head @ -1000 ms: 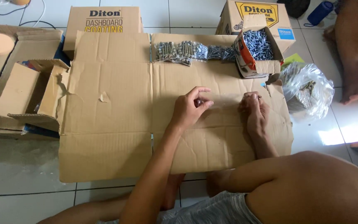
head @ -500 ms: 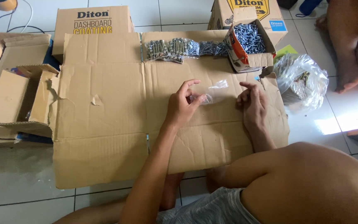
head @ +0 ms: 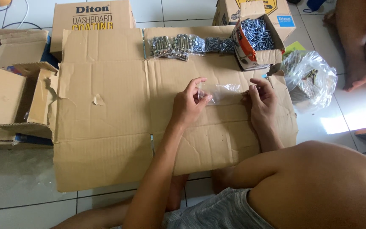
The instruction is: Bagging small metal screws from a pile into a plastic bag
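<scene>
Now we are stretching a clear bag (head: 223, 92) between both hands above the cardboard sheet (head: 106, 127), where a second ago our hands were resting close together on the sheet with no bag showing. Our left hand (head: 189, 104) is pinching the bag's left end between thumb and fingers; our right hand (head: 261, 99) is gripping its right end, and what else its fingertips are holding we cannot tell. We are finding the bag hard to make out, being see-through against the brown. Along the far edge, small packs of screws (head: 187, 44) are lying in a row beside an open orange-and-white box (head: 250, 53) full of loose screws. Behind are standing two brown cartons with black and yellow print, and a crumpled plastic bag (head: 312, 78) is sitting at the right.
</scene>
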